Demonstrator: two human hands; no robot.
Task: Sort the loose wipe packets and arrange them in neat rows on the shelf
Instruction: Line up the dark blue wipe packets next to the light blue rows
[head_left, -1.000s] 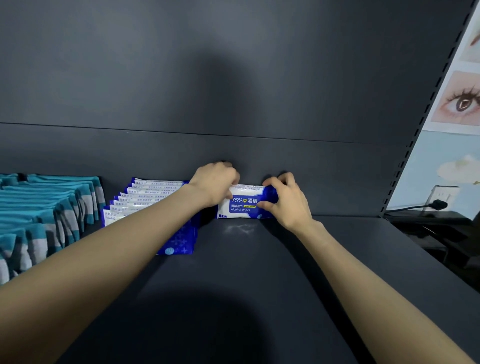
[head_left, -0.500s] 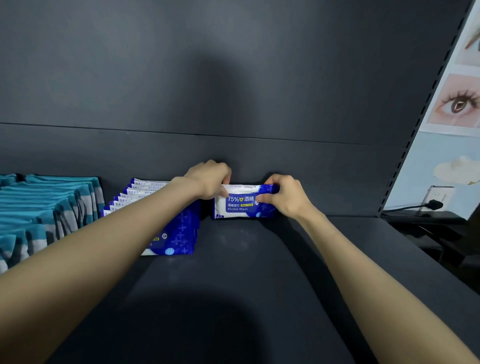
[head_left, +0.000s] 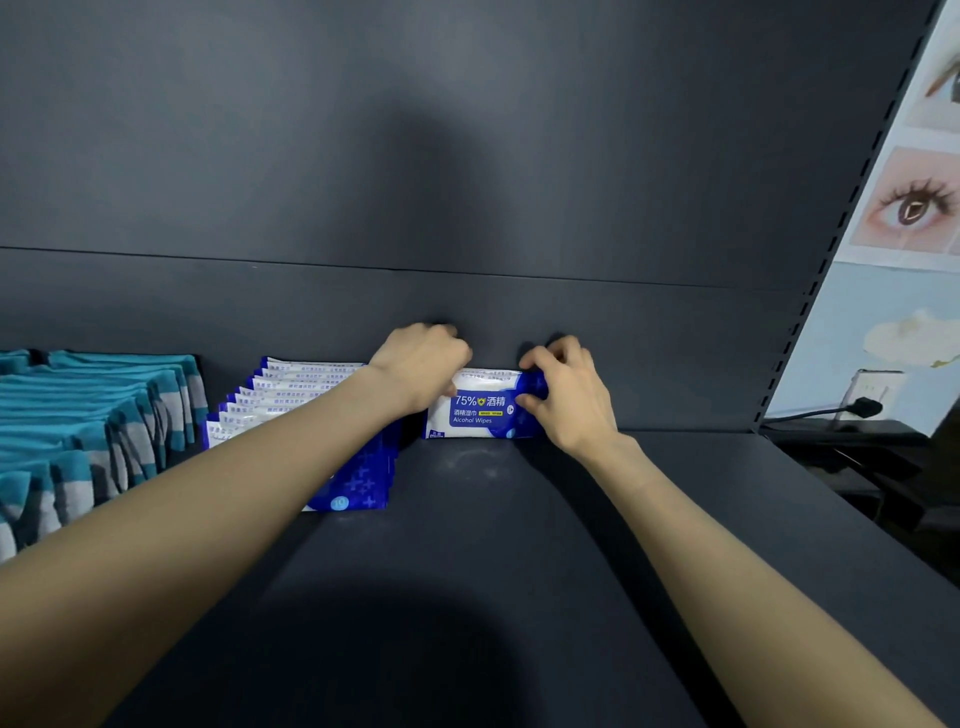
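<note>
A blue and white alcohol wipe packet (head_left: 475, 410) stands upright on its long edge against the back wall of the dark shelf (head_left: 467, 545). My left hand (head_left: 423, 364) pinches its left end and my right hand (head_left: 566, 395) grips its right end. To the left, a row of several matching blue and white packets (head_left: 291, 400) stands one behind another, partly hidden by my left forearm.
Rows of teal and grey packets (head_left: 78, 426) fill the shelf's far left. A slotted upright (head_left: 810, 291) bounds the shelf on the right, with a wall socket and black plug (head_left: 867, 408) and eye posters beyond it.
The packet held between both hands has shifted a little left along the back wall, toward the row. Both hands stayed on its ends.
</note>
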